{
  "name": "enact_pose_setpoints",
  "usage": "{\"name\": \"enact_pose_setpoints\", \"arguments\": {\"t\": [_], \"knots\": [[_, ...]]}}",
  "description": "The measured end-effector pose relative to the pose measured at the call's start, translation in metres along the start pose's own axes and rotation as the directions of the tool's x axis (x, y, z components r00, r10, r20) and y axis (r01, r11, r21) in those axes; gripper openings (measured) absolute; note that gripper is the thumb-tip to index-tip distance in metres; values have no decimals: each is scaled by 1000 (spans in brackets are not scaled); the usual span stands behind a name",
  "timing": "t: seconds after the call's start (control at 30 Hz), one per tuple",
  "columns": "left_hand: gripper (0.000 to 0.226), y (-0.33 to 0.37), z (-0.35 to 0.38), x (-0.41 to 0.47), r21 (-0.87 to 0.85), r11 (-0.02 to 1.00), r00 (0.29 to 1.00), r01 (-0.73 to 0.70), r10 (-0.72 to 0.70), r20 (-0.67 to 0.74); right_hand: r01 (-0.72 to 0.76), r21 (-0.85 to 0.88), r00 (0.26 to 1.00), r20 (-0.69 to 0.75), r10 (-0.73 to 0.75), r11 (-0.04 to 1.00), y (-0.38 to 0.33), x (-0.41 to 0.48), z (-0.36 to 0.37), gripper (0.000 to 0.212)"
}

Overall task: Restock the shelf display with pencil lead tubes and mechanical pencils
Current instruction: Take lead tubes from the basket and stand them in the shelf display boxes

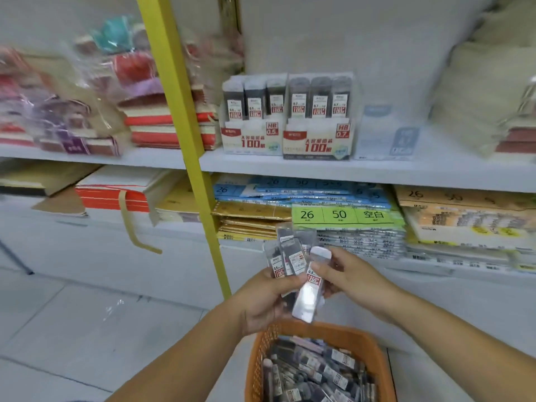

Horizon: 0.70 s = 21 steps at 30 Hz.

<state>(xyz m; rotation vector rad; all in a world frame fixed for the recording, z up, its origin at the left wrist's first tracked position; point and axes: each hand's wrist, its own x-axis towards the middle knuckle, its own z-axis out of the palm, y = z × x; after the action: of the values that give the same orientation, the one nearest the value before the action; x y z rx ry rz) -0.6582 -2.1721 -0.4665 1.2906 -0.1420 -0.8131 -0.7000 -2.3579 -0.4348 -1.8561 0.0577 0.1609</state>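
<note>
My left hand (pixel 265 303) grips a fanned bunch of pencil lead tubes (pixel 285 258) in clear packets, held above an orange basket (pixel 261 349). My right hand (pixel 345 274) pinches one more packet (pixel 309 297), whose white back faces me and which leans against the bunch. The basket holds several more lead tube packets (pixel 316 372). On the upper shelf stand two display boxes: the 0.5 HB box (pixel 251 137) on the left and the 0.7 HB box (pixel 317 140) beside it, each with a row of tubes upright in it.
A pale blue display box (pixel 385 137) stands right of the 0.7 box. A yellow upright post (pixel 185 134) runs down the shelf left of the boxes. Notebooks (pixel 171 129) fill the left shelf. Label sheet packs (pixel 345 216) are stacked on the lower shelf.
</note>
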Motion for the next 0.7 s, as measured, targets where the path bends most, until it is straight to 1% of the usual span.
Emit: {"name": "enact_pose_setpoints", "arguments": {"t": [0.07,0.17,0.2,0.33,0.4,0.43,0.5,0.57,0.63,0.7], "knots": [[41,24,4,-8,0,999,998,-53,53,-32,48,58,998,-32,-46,997,-20,0,-7,19],[28,57,10,-16,-26,994,994,-110,110,-30,109,98,991,-87,-100,989,-49,1,-14,13],[28,65,12,-17,-38,992,992,-124,123,-21,126,125,989,-97,-114,984,-57,2,-16,13],[50,80,8,-15,-100,979,984,-180,179,-22,176,245,976,-169,-136,953,-73,4,-19,16],[49,80,4,-12,-143,967,977,-212,209,-33,217,227,965,-199,-173,949,-78,6,-16,18],[42,82,2,-10,-140,961,971,-237,231,-56,247,168,953,-219,-208,954,-82,7,-16,21],[31,89,-2,-9,-134,944,951,-301,287,-114,315,27,915,-274,-296,949,-97,9,-18,30],[24,102,-10,-9,-115,922,922,-371,350,-167,415,-39,855,-325,-404,909,-126,12,-23,32],[21,116,-19,-12,-75,903,886,-424,396,-240,537,-109,768,-347,-539,836,-162,18,-30,32],[22,127,-29,-13,-52,883,853,-466,433,-292,618,-211,670,-364,-647,758,-199,30,-35,30]]}}
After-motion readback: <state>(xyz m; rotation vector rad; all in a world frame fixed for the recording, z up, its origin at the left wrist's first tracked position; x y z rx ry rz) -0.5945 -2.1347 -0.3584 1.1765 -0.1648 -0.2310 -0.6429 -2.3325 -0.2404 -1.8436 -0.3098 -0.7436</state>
